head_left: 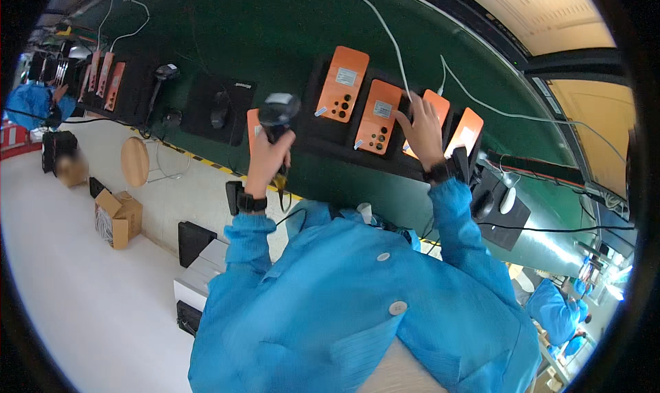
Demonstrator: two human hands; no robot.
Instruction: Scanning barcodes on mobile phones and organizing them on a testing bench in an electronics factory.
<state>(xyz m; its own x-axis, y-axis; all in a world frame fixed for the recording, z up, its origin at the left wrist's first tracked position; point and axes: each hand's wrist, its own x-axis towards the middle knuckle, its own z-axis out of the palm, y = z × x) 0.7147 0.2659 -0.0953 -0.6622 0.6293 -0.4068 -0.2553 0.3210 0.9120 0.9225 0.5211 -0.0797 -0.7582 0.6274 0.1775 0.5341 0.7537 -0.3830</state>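
My left hand (269,161) is closed round the handle of a dark barcode scanner (280,110), whose head is slightly blurred. An orange phone (253,126) lies partly hidden behind this hand. My right hand (425,133) rests over another orange phone (438,103), its thumb spread from the fingers and covering much of the back. A white cable (393,39) runs down to the fingertips; its end is hidden there. Left of that hand lie two more orange phones (341,84) (383,110), camera side up with white labels. One more phone (465,132) lies beside my right wrist.
The phones lie on a black mat (317,133) on the green table (240,29). Left are a black mouse (219,110) and another scanner (165,71). Monitors (584,118) stand at the right, near a white mouse (507,200). A stool (135,161) stands below; co-workers (34,106) sit farther off.
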